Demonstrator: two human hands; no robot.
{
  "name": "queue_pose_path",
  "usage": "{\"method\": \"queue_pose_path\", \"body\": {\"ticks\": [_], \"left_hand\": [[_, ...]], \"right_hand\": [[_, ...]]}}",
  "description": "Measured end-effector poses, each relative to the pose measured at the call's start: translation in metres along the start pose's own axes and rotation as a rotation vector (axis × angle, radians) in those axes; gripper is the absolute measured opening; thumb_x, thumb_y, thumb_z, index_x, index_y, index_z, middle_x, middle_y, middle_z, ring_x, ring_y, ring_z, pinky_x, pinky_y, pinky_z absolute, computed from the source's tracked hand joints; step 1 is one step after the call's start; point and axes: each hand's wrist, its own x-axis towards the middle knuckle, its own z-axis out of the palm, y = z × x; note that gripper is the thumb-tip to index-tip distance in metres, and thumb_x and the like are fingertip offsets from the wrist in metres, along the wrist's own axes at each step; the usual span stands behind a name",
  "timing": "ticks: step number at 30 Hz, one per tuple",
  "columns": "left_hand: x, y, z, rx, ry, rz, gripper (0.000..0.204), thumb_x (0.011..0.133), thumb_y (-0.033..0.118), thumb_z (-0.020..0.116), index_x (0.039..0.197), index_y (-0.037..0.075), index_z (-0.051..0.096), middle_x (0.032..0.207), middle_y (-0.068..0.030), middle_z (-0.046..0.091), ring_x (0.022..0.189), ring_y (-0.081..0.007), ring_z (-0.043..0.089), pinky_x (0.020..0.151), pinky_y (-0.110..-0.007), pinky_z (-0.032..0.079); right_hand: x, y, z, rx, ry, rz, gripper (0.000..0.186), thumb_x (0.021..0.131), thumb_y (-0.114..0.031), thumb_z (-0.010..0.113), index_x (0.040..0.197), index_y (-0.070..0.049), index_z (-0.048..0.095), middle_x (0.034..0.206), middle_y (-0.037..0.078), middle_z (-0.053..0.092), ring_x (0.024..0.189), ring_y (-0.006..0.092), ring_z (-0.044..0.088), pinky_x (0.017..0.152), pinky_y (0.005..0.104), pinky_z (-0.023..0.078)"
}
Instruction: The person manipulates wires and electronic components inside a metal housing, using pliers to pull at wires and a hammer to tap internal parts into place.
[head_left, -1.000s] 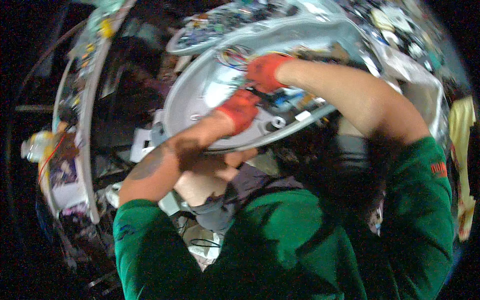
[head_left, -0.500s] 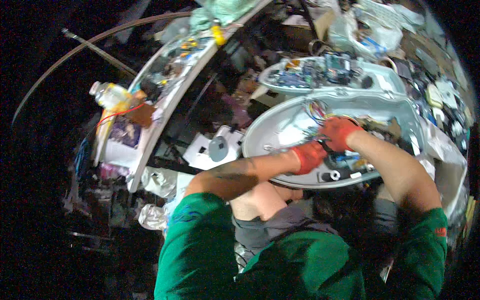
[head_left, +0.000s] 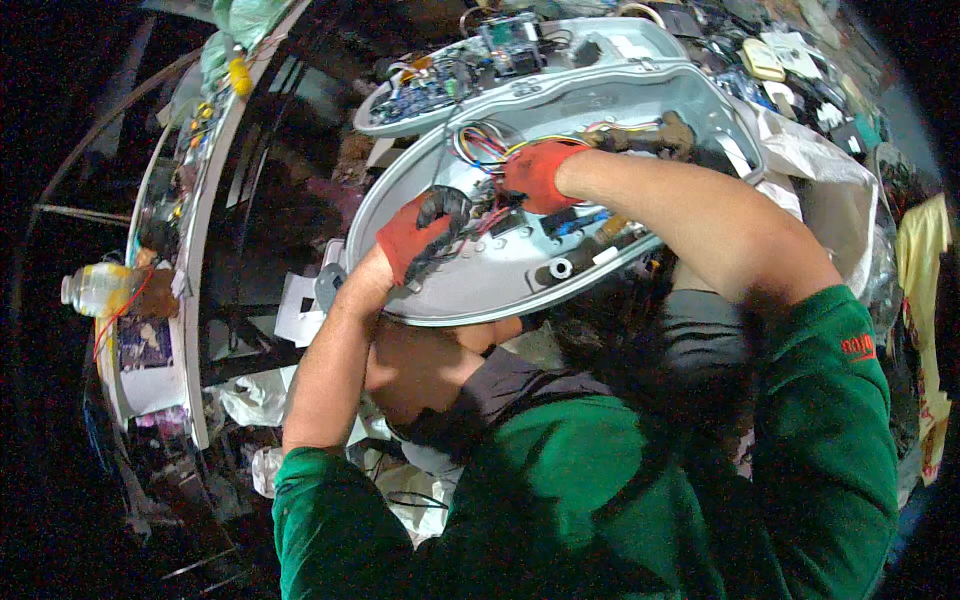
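A grey oval plastic housing [head_left: 390,270] rests over my lap, with coloured wires [head_left: 480,140], black components and small boards inside. My left hand [head_left: 420,232], in a red glove with black coating, is at the housing's left part, fingers curled near thin wires; what they hold is unclear. My right hand [head_left: 540,175], also red-gloved, is closed among the wires at the centre; the thing in its fingers is hidden. A small white roll [head_left: 561,268] lies near the housing's front rim. Behind, a second grey shell [head_left: 635,40] holds circuit boards [head_left: 420,90].
A long narrow ledge [head_left: 200,240] at left carries a yellow-handled tool [head_left: 238,70], small parts and a plastic bottle [head_left: 92,288]. Mixed scrap [head_left: 800,75] is piled at upper right beside a white sack [head_left: 820,200]. Yellow material [head_left: 925,280] lies at far right.
My left hand has moved left, away from my right hand, and turned, showing its black coating. My right hand stays among the wires. The whole view has shifted with my head.
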Motion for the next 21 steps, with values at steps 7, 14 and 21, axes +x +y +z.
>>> {"method": "queue_pose_path", "body": {"ticks": [7, 14, 21], "left_hand": [[-0.039, 0.005, -0.094, 0.388, 0.47, 0.232, 0.046, 0.088, 0.026, 0.068, 0.127, 0.006, 0.057, 0.117, -0.0111, 0.062, 0.109, -0.0192, 0.057, 0.098, -0.034, 0.044], [-0.102, 0.044, -0.278, 0.451, 0.886, -0.029, 0.042, 0.09, 0.032, 0.065, 0.118, 0.002, 0.06, 0.116, -0.0131, 0.066, 0.104, -0.0239, 0.061, 0.093, -0.036, 0.047], [-0.091, 0.017, -0.381, 1.057, 0.684, -0.822, 0.052, 0.084, 0.039, 0.058, 0.125, 0.008, 0.058, 0.135, -0.0211, 0.051, 0.124, -0.0358, 0.051, 0.104, -0.043, 0.043]], "right_hand": [[-0.003, 0.022, 0.027, -0.073, 0.078, -0.035, 0.048, 0.082, -0.032, 0.058, 0.127, -0.012, 0.057, 0.124, 0.016, 0.06, 0.118, 0.034, 0.055, 0.101, 0.0432, 0.044], [-0.015, 0.004, 0.0, -0.078, -0.032, 0.038, 0.048, 0.081, -0.029, 0.06, 0.129, -0.021, 0.057, 0.129, 0.011, 0.058, 0.119, 0.0324, 0.055, 0.1, 0.0468, 0.045], [-0.013, 0.012, 0.011, -0.044, -0.011, 0.005, 0.054, 0.081, -0.029, 0.06, 0.134, -0.023, 0.053, 0.129, 0.013, 0.058, 0.121, 0.0332, 0.053, 0.102, 0.0448, 0.044]]}}
